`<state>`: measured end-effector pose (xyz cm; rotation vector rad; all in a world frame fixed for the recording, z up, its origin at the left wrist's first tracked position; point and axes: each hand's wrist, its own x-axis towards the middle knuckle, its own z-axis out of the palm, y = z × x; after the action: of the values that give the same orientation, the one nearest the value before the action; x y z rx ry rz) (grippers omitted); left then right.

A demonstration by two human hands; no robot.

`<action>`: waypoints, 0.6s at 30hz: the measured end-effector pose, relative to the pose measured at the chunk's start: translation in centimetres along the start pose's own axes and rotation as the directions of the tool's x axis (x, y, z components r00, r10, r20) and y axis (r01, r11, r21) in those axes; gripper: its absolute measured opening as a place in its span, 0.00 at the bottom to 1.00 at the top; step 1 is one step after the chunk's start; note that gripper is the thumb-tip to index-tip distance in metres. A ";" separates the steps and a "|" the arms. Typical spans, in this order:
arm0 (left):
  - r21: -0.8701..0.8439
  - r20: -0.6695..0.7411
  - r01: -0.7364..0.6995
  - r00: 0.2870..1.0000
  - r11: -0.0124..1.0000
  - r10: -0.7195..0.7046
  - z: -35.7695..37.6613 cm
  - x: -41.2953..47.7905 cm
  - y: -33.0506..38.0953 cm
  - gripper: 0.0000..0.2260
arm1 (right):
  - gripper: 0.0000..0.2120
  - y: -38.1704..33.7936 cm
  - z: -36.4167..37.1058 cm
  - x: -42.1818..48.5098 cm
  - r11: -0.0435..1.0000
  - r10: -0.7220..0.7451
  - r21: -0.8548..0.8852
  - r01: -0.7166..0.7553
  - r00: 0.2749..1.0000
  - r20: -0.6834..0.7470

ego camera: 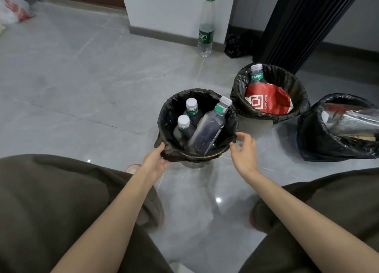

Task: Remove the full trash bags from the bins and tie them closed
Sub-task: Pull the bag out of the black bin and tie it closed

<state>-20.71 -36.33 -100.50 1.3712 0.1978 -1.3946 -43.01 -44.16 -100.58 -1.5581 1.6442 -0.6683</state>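
Three small bins lined with black trash bags stand on the grey tiled floor. The nearest bin (170,116) holds three plastic bottles (207,129). My left hand (156,159) holds the bag's folded rim at the bin's near left edge, thumb on top. My right hand (244,149) hovers at the near right edge with relaxed fingers, just touching or almost touching the rim. The second bin (240,86), further right, holds a red paper bag (266,101) and a bottle. The third black bag (313,135) at the right edge holds silvery foil packaging.
A tall, nearly empty water bottle (206,26) stands by the white wall. A crumpled black bag (235,45) lies beside a dark ribbed column (297,22). A white plastic bag (12,10) lies at far left. My knees in dark trousers frame the lower view.
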 end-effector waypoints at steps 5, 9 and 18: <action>0.084 0.001 -0.180 0.984 0.980 0.181 1.0 -2.5 1.1 0.03 | 0.20 -0.6 1.0 -0.2 0.801 0.465 0.386 -0.458 0.882 0.081; 0.133 0.031 -0.169 0.986 0.977 0.167 2.0 -3.8 0.4 0.03 | 0.15 -0.9 1.4 -1.1 0.404 0.606 0.515 -0.756 0.643 0.469; 0.100 0.060 -0.022 0.998 0.995 0.016 2.7 -5.9 -0.2 0.06 | 0.11 -1.5 1.4 -2.2 0.182 0.437 0.503 -0.845 0.528 0.729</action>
<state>-24.15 -34.98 -95.20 1.4087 0.0757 -1.4438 -41.10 -42.01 -99.81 -0.1032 1.1379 -0.4202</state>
